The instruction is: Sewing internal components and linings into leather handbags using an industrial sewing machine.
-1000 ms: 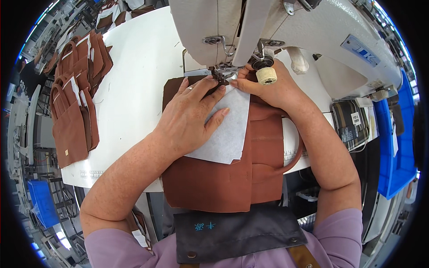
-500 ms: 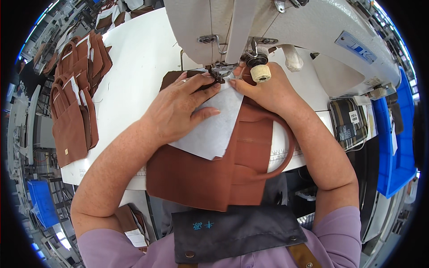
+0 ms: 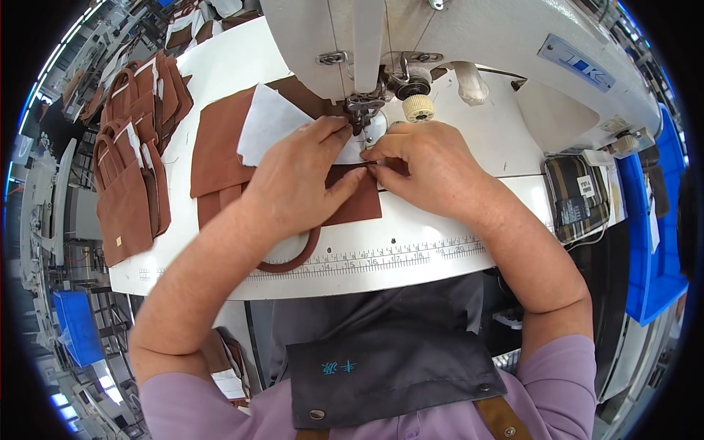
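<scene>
A brown bag panel (image 3: 220,143) lies on the white sewing table, with a white lining piece (image 3: 270,121) on top and a curved brown handle (image 3: 312,251) hanging toward me. My left hand (image 3: 297,176) rests over it, fingertips just left of the presser foot (image 3: 359,117) and thumb against the panel's edge. Close beside, my right hand (image 3: 433,165) has thumb and index finger pinched on that edge, meeting the left thumb's tip. The fabric between the fingertips is partly hidden.
The sewing machine (image 3: 469,44) stands over the far side. Stacked brown bag pieces (image 3: 132,213) lie at the left. A ruler strip (image 3: 367,264) runs along the table's near edge. At the right are a plaid pouch (image 3: 576,198) and a blue bin (image 3: 645,271).
The bag panel has been turned, its handle and body swinging from near me to the left. Both hands have come slightly nearer, and the right thumb and finger now pinch the edge.
</scene>
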The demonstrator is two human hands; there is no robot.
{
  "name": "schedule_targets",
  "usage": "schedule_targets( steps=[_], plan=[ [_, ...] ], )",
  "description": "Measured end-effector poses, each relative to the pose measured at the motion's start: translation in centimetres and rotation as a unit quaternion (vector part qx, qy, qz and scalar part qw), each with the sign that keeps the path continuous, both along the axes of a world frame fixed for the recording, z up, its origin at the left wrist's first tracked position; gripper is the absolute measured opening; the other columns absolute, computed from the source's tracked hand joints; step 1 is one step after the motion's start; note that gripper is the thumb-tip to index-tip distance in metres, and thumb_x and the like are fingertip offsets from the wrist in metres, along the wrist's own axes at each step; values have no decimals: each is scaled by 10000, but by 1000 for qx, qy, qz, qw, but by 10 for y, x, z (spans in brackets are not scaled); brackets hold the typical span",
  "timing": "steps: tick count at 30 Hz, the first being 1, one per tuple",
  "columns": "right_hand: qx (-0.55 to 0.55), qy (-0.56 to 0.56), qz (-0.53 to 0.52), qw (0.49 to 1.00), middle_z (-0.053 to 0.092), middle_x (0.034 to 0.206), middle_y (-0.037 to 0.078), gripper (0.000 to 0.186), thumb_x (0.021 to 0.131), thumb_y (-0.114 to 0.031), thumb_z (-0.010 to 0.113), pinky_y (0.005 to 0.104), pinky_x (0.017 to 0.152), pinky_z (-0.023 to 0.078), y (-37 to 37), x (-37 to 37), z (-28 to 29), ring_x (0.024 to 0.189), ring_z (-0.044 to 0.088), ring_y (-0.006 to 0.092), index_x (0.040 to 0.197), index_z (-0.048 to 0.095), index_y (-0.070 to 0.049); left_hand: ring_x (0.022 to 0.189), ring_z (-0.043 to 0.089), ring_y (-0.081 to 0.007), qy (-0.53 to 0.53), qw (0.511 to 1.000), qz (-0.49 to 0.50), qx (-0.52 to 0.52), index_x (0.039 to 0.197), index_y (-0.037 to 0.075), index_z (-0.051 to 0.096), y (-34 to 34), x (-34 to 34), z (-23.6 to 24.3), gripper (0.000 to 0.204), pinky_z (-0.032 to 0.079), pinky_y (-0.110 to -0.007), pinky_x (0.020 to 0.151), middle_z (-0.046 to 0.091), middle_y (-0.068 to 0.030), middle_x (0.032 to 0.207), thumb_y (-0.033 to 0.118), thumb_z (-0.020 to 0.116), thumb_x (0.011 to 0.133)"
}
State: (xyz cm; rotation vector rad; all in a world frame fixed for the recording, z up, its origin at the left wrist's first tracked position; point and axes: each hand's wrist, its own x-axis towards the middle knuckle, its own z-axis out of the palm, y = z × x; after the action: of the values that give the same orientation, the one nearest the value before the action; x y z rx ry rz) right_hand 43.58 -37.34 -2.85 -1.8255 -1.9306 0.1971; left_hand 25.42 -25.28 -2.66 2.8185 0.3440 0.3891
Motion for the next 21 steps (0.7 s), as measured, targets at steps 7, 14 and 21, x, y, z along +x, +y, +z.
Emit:
schedule_targets(
  steps=[7,14,21],
  plan=[
    [108,-35,48,992,690,959,35,169,787,-139,698,414,739,557,0,10,-6,894,652,268,940,754,-93,1120,667,-372,-60,996,46,-38,1186,-72,677,-13,1,-1,443,549,-403,968,633,-222,1272,184,732,829],
    [127,-88,41,987,707,957,24,190,787,-124,686,396,737,557,1,8,-8,891,658,244,956,757,-76,1105,675,-367,-69,997,35,-19,1155,-83,687,-10,-1,-6,429,558,-392,955,641,-219,1262,184,730,823],
    [131,-95,25,986,712,936,21,202,795,-142,677,398,742,554,2,8,-10,881,663,242,966,765,-80,1095,659,-376,-69,997,27,-28,1136,-108,685,-4,2,-6,444,554,-409,954,649,-216,1216,179,726,800]
  ],
)
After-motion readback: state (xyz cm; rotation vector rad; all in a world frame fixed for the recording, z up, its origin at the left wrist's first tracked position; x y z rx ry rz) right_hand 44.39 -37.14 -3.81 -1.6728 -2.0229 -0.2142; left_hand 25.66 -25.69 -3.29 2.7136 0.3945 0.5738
